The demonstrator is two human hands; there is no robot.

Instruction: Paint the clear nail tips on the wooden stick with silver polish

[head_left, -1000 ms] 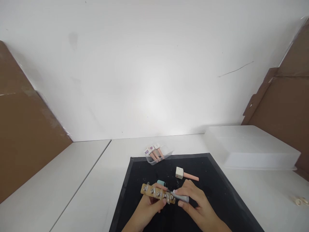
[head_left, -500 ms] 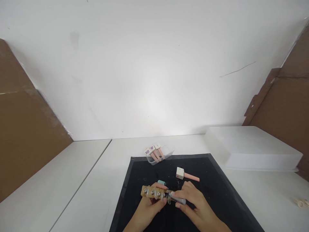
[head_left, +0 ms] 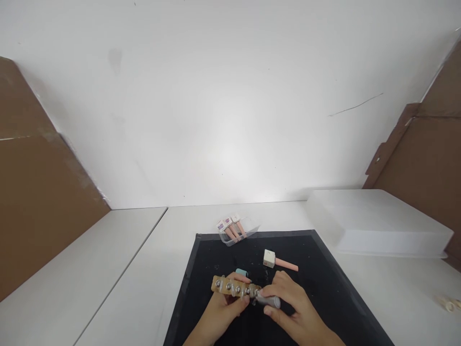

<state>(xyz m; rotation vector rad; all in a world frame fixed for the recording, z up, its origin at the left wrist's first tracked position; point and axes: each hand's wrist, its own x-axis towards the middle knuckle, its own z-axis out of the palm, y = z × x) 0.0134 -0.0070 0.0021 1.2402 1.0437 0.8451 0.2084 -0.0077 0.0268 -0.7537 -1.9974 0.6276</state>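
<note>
My left hand (head_left: 222,313) pinches the tan strip (head_left: 233,284) (a row of shiny studs (head_left: 228,286) along it) above the black mat (head_left: 205,257); my right hand (head_left: 296,307) grips a grey-handled tool (head_left: 271,301) at the strip's right end, perhaps touching it.

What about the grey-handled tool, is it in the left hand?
No, the right hand holds the grey-handled tool.

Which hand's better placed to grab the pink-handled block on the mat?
Probably the right hand: it holds a grey tool, but the block lies just beyond it. The left hand, holding the tan bar, is farther.
</note>
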